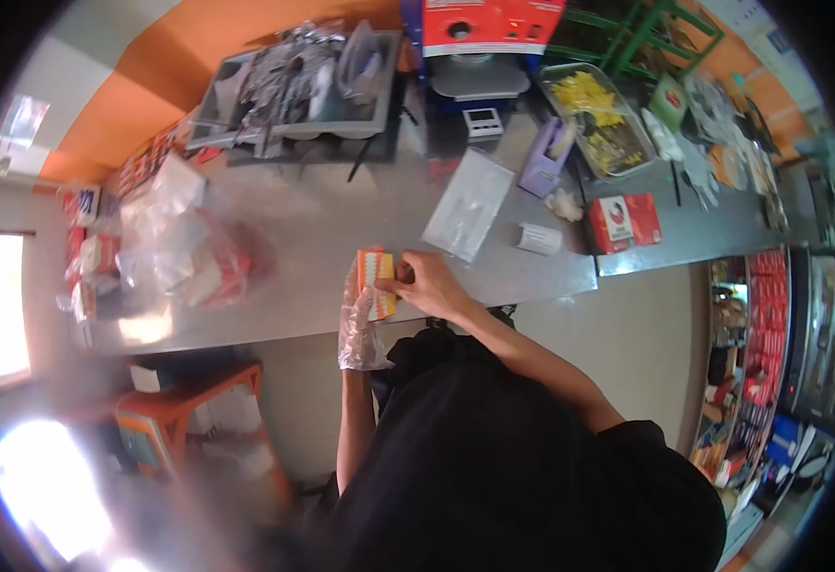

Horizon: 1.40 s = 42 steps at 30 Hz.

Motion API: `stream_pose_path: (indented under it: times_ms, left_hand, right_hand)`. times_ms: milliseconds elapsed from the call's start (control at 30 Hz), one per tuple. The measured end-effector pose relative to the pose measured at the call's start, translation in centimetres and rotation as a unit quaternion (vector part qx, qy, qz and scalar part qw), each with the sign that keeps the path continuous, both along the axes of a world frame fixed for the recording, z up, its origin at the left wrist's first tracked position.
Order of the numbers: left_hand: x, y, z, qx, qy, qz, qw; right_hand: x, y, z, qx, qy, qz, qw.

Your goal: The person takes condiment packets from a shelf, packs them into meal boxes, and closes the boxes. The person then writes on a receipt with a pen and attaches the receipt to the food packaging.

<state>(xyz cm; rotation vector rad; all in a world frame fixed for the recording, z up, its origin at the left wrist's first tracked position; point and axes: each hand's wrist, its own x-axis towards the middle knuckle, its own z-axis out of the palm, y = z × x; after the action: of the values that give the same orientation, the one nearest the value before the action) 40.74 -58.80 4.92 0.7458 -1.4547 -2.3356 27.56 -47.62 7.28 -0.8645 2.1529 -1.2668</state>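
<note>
A small orange and yellow box (pixel 373 276) with white patterning is held at the front of the steel table. My left hand (pixel 357 329), in a clear plastic glove, grips it from the left and below. My right hand (pixel 434 284) is bare; its thumb lies on the box and its curled fingers are at the right edge. Whether anything else is between those fingers is hidden. Just beyond my right hand lies a flat white packet (pixel 470 203). A white paper roll (pixel 539 238) rests farther right.
Clear plastic bags (pixel 189 253) lie on the table's left. At the back stand a grey tray (pixel 341 122) of foil pieces and a red machine (pixel 491 33). A small timer (pixel 481 123), a purple holder (pixel 543 170), a metal tray (pixel 644 153) of yellow food and a red box (pixel 624 224) sit to the right.
</note>
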Motion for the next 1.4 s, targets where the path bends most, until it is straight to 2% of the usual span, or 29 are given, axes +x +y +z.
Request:
stream_pose_path:
  times_ms: [67,133,167,267,300,367,433,467,500,533,600,633,733,833,933,1000,1100,1200,1267,1300,1400]
  left_hand:
    - [-0.7,0.6,-0.4,0.020,-0.006,0.004,1.000]
    - [-1.5,1.2,-0.5,0.008,-0.024,-0.010,1.000]
    - [-1.8,1.4,-0.6,-0.028,-0.024,-0.036,0.999]
    - [-3.0,2.1,-1.7,-0.105,-0.008,-0.091,0.990]
    - [-3.8,2.7,-2.4,-0.109,0.007,-0.095,0.989]
    - [-5.7,4.0,-2.5,-0.146,0.000,-0.085,0.986]
    - [-7.6,5.1,-0.4,-0.372,-0.049,-0.117,0.919]
    - [-8.5,5.8,0.1,-0.477,-0.074,-0.132,0.866]
    - [-9.9,6.8,-0.6,-0.601,-0.050,-0.099,0.792]
    - [-11.3,7.1,-0.2,-0.647,-0.061,-0.151,0.745]
    - [-13.8,7.3,1.1,-0.727,-0.076,-0.254,0.633]
    - [-14.6,7.3,0.6,-0.748,-0.067,-0.262,0.607]
    - [-14.8,7.9,1.2,-0.807,-0.072,-0.199,0.551]
    - [-13.9,10.0,3.3,-0.783,-0.045,-0.174,0.596]
    - [-13.5,15.3,3.0,-0.628,-0.003,-0.134,0.766]
    - [-14.2,18.8,2.5,-0.434,-0.126,-0.256,0.854]
    - [-14.6,21.6,-2.3,-0.481,-0.182,-0.160,0.843]
    - [-16.7,21.6,-3.9,-0.433,-0.270,-0.193,0.838]
    - [-17.1,22.1,-7.4,-0.513,-0.262,-0.158,0.802]
    - [-17.6,22.1,-7.5,-0.552,-0.258,-0.137,0.781]
    - [-18.7,22.0,-7.4,-0.460,-0.251,-0.110,0.845]
  right_hand:
    - [0.0,0.8,-0.5,-0.035,-0.073,-0.017,0.997]
    - [-0.1,1.7,-3.0,-0.080,-0.136,-0.025,0.987]
    - [-0.6,2.4,-5.2,-0.100,-0.210,-0.010,0.973]
    - [-2.2,6.2,-3.4,-0.192,-0.346,-0.004,0.918]
    - [-2.9,7.7,-3.8,-0.197,-0.350,-0.002,0.916]
    - [-6.1,12.0,-4.3,-0.128,-0.199,-0.027,0.971]
    - [-10.5,15.6,-4.4,-0.238,-0.158,-0.213,0.935]
    - [-13.3,17.0,-4.4,-0.177,-0.063,-0.355,0.916]
    - [-15.7,17.6,-3.5,-0.146,-0.034,-0.388,0.909]
    - [-17.8,17.8,-2.7,-0.116,-0.005,-0.421,0.900]
    - [-21.1,17.0,-4.5,-0.081,-0.105,-0.404,0.905]
    - [-21.8,16.7,-5.2,-0.064,-0.154,-0.394,0.904]
    - [-22.1,15.0,-6.8,-0.059,-0.198,-0.439,0.874]
    - [-21.3,14.5,-6.5,-0.120,-0.201,-0.468,0.852]
    - [-20.4,14.5,-4.5,-0.175,-0.248,-0.469,0.829]
    - [-19.7,14.5,-4.1,-0.184,-0.277,-0.474,0.815]
    - [-19.1,14.6,-5.5,-0.133,-0.328,-0.493,0.795]
    - [-17.1,13.6,-2.8,-0.102,-0.361,-0.482,0.792]
    - [-17.3,13.6,-4.1,-0.100,-0.334,-0.494,0.796]
    - [-17.3,13.3,-4.3,-0.101,-0.320,-0.498,0.800]
    - [-18.0,13.1,-5.2,-0.117,-0.299,-0.486,0.813]
